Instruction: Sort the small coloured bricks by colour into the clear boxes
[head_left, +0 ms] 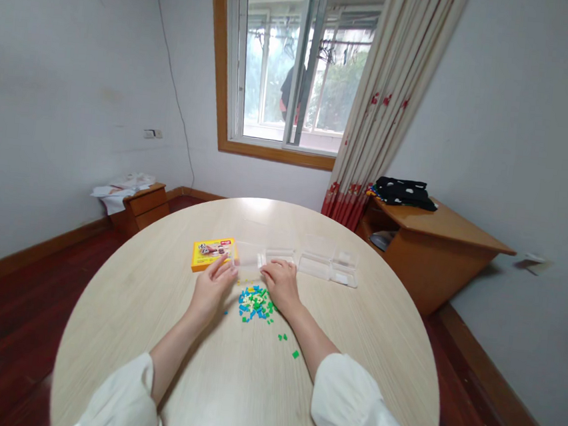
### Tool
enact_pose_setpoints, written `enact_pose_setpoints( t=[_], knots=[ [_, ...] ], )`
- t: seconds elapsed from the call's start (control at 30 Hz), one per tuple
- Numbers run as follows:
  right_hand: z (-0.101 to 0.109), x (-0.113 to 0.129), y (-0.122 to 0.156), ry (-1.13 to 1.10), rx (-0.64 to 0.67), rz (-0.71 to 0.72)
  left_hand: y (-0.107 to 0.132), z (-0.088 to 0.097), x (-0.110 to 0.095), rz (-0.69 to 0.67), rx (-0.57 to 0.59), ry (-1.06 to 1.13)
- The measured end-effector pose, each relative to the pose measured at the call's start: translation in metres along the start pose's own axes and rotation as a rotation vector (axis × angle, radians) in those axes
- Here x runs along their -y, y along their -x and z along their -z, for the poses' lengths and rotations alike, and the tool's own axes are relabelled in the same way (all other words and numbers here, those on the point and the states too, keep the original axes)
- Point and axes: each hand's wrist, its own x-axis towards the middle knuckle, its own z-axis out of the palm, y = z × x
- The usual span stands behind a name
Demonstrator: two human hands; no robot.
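Both my hands rest on a round pale wooden table (152, 334). My left hand (213, 285) has its fingers stretched toward a clear plastic box (250, 255) and touches its near edge. My right hand (282, 284) lies beside it with fingers curled down at the same box's edge; what it holds, if anything, is hidden. Between my wrists lies a small heap of tiny blue, green and yellow bricks (256, 303), with a few green ones (295, 354) strayed nearer to me. A yellow carton (212, 253) lies just left of the clear box.
A second clear compartment box (329, 263) lies open to the right. Behind the table are a window (298, 67), a curtain (390, 96), a wooden desk (436, 248) with dark cloth (404, 192), and a low cabinet (141, 206) at the left wall.
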Motion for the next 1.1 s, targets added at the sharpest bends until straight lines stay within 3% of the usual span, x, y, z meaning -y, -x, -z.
enact_pose_setpoints(
  t=[0.17,0.23,0.4,0.6,0.97,1.1],
  knots=[
    [-0.004,-0.006,-0.005,0.006,0.078,-0.067,-0.017,0.026,-0.001,-0.415,-0.084,-0.558],
    [-0.006,-0.007,-0.005,0.020,0.090,-0.088,-0.025,0.037,0.001,-0.500,-0.066,-0.802],
    [-0.010,-0.010,-0.004,0.038,0.126,-0.182,-0.036,0.052,0.013,-0.360,0.042,-1.202],
    [-0.007,-0.010,-0.003,0.033,0.120,-0.222,-0.032,0.053,0.016,-0.333,0.107,-1.472],
    [-0.010,-0.013,0.000,0.095,0.006,-0.215,-0.011,0.041,-0.013,-0.295,-0.035,-1.705],
    [-0.014,-0.016,0.000,0.071,-0.019,-0.238,-0.012,0.046,-0.023,-0.268,-0.071,-1.690]
  ],
)
